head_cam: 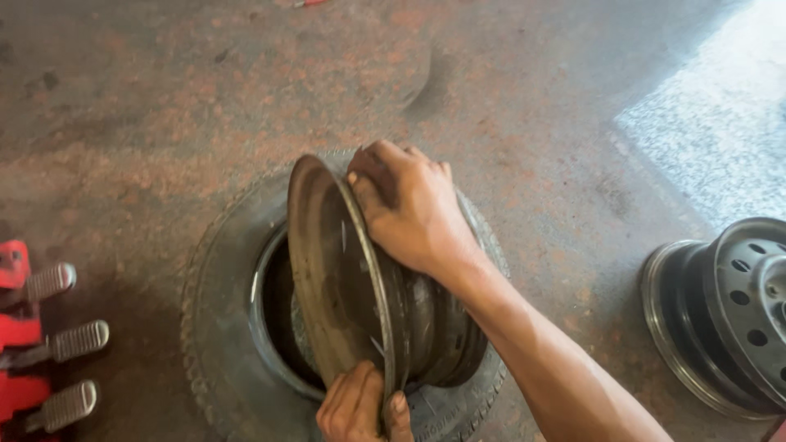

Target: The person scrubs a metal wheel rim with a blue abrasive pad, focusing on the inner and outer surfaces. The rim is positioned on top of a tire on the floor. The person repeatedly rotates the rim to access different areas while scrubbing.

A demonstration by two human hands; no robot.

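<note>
Left hand (360,405): we grip the rim's near edge, wrist cut off by the frame.
Right hand (405,209): we clasp the far edge.
Rim (344,270): tilted in the tyre (221,327), lower part hidden.
Second rim (725,315): right, cropped.

On my feed, off to the right, I see a second steel wheel rim (725,315) lying on the floor (205,106), dark grey with a ring of round holes in its face, partly cut by the frame edge; at the left edge stand three ribbed metal pedals (65,340) on a red machine base (15,327); the floor is stained, rusty concrete; a paler speckled slab (720,131) fills the upper right corner.
</note>
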